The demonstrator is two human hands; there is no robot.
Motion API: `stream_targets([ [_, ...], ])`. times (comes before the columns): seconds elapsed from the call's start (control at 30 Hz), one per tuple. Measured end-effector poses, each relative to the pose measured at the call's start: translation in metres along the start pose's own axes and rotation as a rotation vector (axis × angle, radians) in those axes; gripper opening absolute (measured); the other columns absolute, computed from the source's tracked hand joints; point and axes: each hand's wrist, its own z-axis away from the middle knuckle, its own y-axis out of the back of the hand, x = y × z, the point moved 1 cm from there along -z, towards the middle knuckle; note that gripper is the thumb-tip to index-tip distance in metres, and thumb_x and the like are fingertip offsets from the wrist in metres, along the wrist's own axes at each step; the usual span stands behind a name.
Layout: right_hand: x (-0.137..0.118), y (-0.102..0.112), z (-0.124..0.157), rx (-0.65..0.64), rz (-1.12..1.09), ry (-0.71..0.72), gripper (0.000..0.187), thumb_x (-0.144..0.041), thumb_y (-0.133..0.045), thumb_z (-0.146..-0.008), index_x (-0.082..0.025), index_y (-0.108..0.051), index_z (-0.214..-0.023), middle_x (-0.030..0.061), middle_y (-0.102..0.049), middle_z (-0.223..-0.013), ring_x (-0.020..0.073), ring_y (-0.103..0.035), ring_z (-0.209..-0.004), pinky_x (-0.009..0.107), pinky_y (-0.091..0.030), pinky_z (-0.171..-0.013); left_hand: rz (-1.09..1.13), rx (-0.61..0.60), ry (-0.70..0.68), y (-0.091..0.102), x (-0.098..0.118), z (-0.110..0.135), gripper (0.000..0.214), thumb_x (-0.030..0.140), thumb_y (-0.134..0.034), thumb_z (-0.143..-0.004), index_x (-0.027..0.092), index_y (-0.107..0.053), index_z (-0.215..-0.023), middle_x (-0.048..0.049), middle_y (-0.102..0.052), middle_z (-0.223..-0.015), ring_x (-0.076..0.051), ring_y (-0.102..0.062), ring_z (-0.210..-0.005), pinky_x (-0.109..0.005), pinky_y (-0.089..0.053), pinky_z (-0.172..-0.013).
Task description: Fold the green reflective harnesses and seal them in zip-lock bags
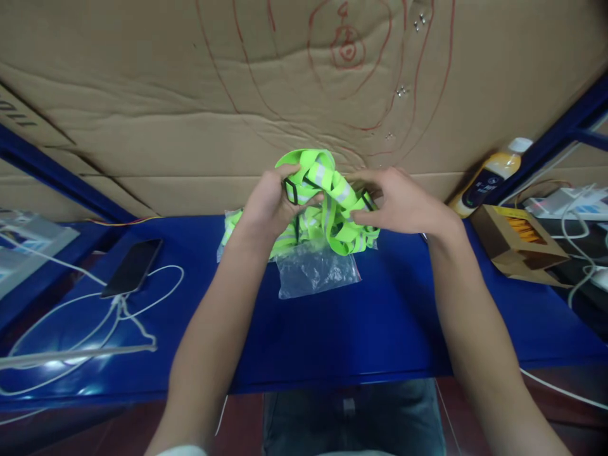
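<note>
Both hands hold a bundle of neon yellow-green reflective straps (319,174) with silver stripes and black buckles, raised over the shelf near the cardboard. My left hand (273,199) is closed round its left side by a black buckle, thumb and fingers on the webbing. On the right side, my right hand (387,199) grips the straps near another buckle; part of its fingers is hidden behind them. Beneath lie more straps of the same colour, some in clear plastic. A crumpled clear plastic bag (316,275) rests on the shelf just in front of the bundle.
The blue shelf (332,342) is backed by cardboard (142,145) with red drawn rings. At left lie a phone (133,267) and looping white cables. A juice bottle (491,177) and an open brown box (517,244) stand at right, beside blue frame posts.
</note>
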Motion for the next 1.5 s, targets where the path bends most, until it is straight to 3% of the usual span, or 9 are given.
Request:
stream_targets([
  [0.17,0.023,0.001,-0.004,0.203,-0.104,-0.008,0.022,-0.02,-0.063,-0.085,-0.021,-0.076,-0.103,0.0039,-0.077,-0.097,0.0229,-0.068,-0.087,0.038,-0.055,-0.083,-0.179,0.031,-0.02,0.008,-0.01,-0.011,0.022,0.031,-0.066,-0.09,0.019,-0.073,-0.107,-0.0126,-0.077,-0.108,-0.032,-0.076,-0.108,-0.042,-0.071,-0.079],
  [0.3,0.039,-0.006,-0.009,0.411,-0.274,-0.027,0.011,-0.023,-0.063,-0.089,-0.023,-0.072,-0.095,0.0047,-0.077,-0.098,0.0241,-0.071,-0.094,0.04,-0.06,-0.086,-0.583,0.266,-0.638,0.01,-0.006,-0.006,0.056,0.03,-0.084,-0.083,0.027,-0.063,-0.135,-0.0121,-0.066,-0.142,-0.035,-0.063,-0.136,-0.052,-0.058,-0.113],
  [0.37,0.043,-0.011,-0.011,0.433,-0.356,-0.029,0.007,-0.026,-0.066,-0.09,-0.023,-0.071,-0.094,0.005,-0.077,-0.098,0.0244,-0.072,-0.094,0.042,-0.062,-0.086,-0.852,0.114,-0.975,0.002,-0.001,0.006,0.068,0.024,-0.085,-0.083,0.027,-0.059,-0.145,-0.0114,-0.061,-0.154,-0.035,-0.057,-0.143,-0.055,-0.048,-0.123],
  [0.43,0.044,-0.016,-0.013,0.423,-0.436,-0.039,0.01,-0.031,-0.067,-0.092,-0.023,-0.071,-0.095,0.0058,-0.077,-0.099,0.0248,-0.073,-0.093,0.041,-0.062,-0.082,-1.017,-0.168,-1.074,-0.007,0.0,0.017,0.059,0.022,-0.08,-0.088,0.024,-0.062,-0.144,-0.0112,-0.066,-0.148,-0.034,-0.06,-0.139,-0.054,-0.048,-0.121],
  [0.53,0.041,-0.021,-0.014,0.397,-0.519,-0.051,0.017,-0.038,-0.069,-0.094,-0.023,-0.074,-0.099,0.0063,-0.078,-0.099,0.0244,-0.073,-0.09,0.04,-0.062,-0.075,-0.92,-0.357,-0.884,-0.013,-0.008,0.019,0.051,0.022,-0.078,-0.09,0.024,-0.065,-0.139,-0.0096,-0.071,-0.139,-0.03,-0.069,-0.125,-0.044,-0.059,-0.105],
  [0.67,0.038,-0.023,-0.015,0.302,-0.481,-0.022,0.021,-0.044,-0.07,-0.096,-0.024,-0.076,-0.098,0.0041,-0.076,-0.091,0.0232,-0.071,-0.087,0.04,-0.061,-0.078,-0.574,-0.336,-0.641,-0.008,-0.023,0.001,0.044,0.033,-0.085,-0.088,0.025,-0.066,-0.126,-0.0068,-0.079,-0.11,-0.022,-0.077,-0.092,-0.031,-0.063,-0.077],
  [0.9,0.039,0.007,0.001,0.227,-0.057,-0.082,0.025,-0.034,-0.075,-0.086,-0.021,-0.078,-0.107,0.0084,-0.079,-0.099,0.0266,-0.071,-0.089,0.046,-0.06,-0.089,-0.327,0.116,-0.701,0.012,-0.02,-0.02,0.039,0.032,-0.094,-0.073,0.023,-0.063,-0.096,0.0021,-0.073,-0.075,-0.013,-0.069,-0.062,-0.021,-0.056,-0.055],
  [1.2,-0.011,-0.006,0.002,0.315,0.176,-0.02,0.065,-0.048,-0.078,-0.091,-0.024,-0.062,-0.149,0.013,-0.071,-0.147,0.0382,-0.065,-0.136,0.055,-0.049,-0.118,-0.329,0.128,-0.707,-0.005,-0.017,-0.004,0.04,0.03,-0.092,-0.075,0.025,-0.058,-0.094,0.0039,-0.067,-0.071,-0.017,-0.073,-0.068,-0.025,-0.057,-0.058],
  [1.5,-0.004,-0.006,-0.002,0.478,0.148,0.035,0.021,-0.047,-0.079,-0.093,-0.03,-0.069,-0.101,0.008,-0.075,-0.11,0.034,-0.068,-0.113,0.052,-0.053,-0.107,-0.077,0.287,-0.568,0.003,-0.017,-0.01,0.042,0.034,-0.085,-0.078,0.028,-0.047,-0.093,0.0051,-0.073,-0.083,-0.015,-0.076,-0.076,-0.025,-0.063,-0.07],
])
